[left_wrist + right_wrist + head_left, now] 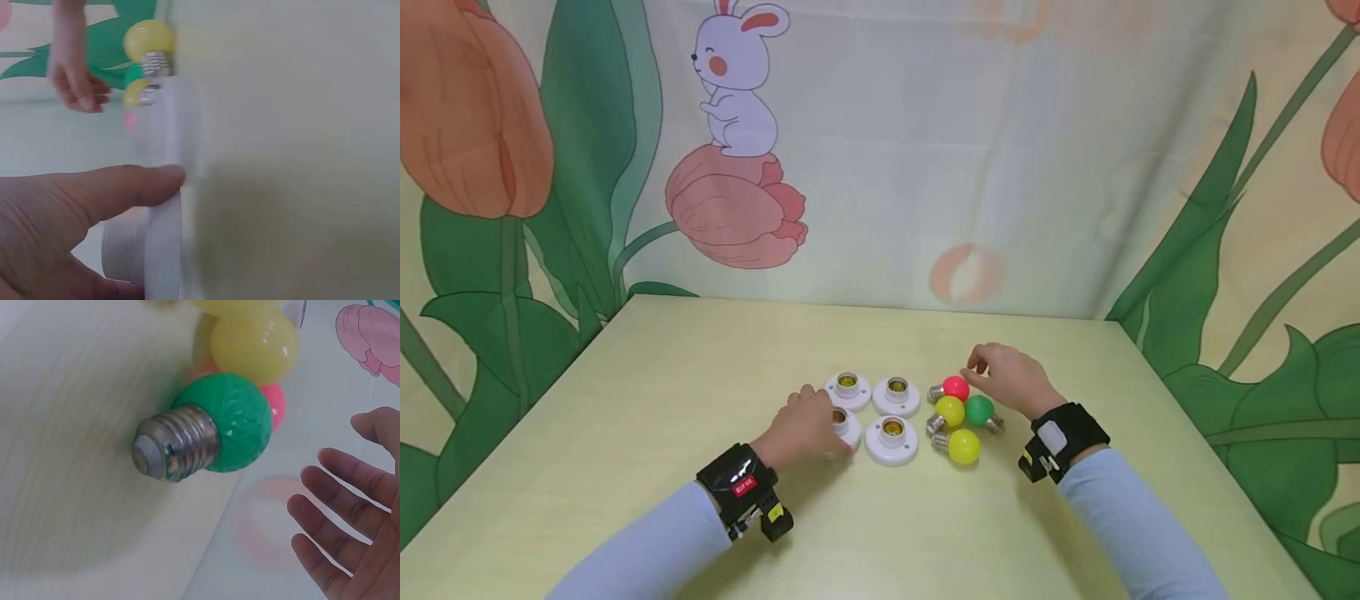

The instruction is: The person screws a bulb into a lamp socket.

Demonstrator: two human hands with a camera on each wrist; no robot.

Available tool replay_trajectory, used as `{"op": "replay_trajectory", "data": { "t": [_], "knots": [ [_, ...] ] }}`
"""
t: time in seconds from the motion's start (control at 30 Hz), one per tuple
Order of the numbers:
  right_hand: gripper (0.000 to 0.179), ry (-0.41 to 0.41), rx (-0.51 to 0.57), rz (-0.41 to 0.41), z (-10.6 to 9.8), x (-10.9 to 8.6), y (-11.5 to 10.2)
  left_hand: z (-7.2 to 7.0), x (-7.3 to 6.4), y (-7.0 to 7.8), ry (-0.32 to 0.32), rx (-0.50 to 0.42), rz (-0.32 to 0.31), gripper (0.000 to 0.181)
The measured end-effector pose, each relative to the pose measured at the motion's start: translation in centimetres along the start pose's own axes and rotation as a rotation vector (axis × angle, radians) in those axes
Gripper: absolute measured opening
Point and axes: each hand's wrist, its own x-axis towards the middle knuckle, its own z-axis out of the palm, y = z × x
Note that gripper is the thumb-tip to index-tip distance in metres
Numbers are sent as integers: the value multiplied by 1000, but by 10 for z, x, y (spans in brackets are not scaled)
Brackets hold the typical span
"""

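Four-square on the table stand white lamp holders. My left hand (805,423) grips the near-left lamp holder (847,432) by its base, partly covering it; in the left wrist view the thumb (156,184) presses its rim (164,250). My right hand (1011,379) hovers beside the bulbs, holding nothing, its fingers apart and relaxed in the right wrist view. Nearest to it are the red bulb (956,387) and the green bulb (234,422), which lies on its side. Two yellow bulbs (964,447) (951,409) lie close by.
The other lamp holders (891,440) (897,396) (847,391) stand right of and behind the gripped one, sockets facing up. A pale wooden table (662,400) carries everything. Behind it hangs a printed curtain (887,167) with a rabbit and tulips.
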Motion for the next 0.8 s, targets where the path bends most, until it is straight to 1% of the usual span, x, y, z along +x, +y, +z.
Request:
{"op": "replay_trajectory", "data": {
  "t": [0.03, 0.1, 0.2, 0.27, 0.33, 0.4, 0.43, 0.53, 0.7, 0.8],
  "knots": [
    [23, 2, 0, -6, 0, 0, 0, -8, 3, 2, 5, -17, 14, 66],
    [22, 10, 1, -10, 0, 0, 0, -26, 9, 9, 39, -93, 58, 64],
    [22, 17, 6, -18, -1, -1, 0, -50, 21, 26, 137, -249, 127, 73],
    [22, 15, 6, -17, -2, -1, -1, -60, 30, 39, 202, -345, 176, 78],
    [23, 10, 5, -10, -2, -1, -1, -63, 38, 53, 246, -402, 210, 78],
    [23, 3, 6, -2, -3, -1, -1, -60, 47, 64, 275, -417, 236, 78],
    [23, -1, 5, 0, -3, 0, -1, -58, 50, 69, 280, -419, 247, 78],
    [24, -11, 11, 5, -3, 1, -2, -45, 59, 73, 277, -406, 248, 78],
    [23, -18, 25, 5, -1, -1, -1, -18, 66, 61, 217, -379, 202, 75],
    [24, -12, 26, 5, 1, -3, 1, -6, 67, 54, 192, -371, 176, 75]
  ]
}}
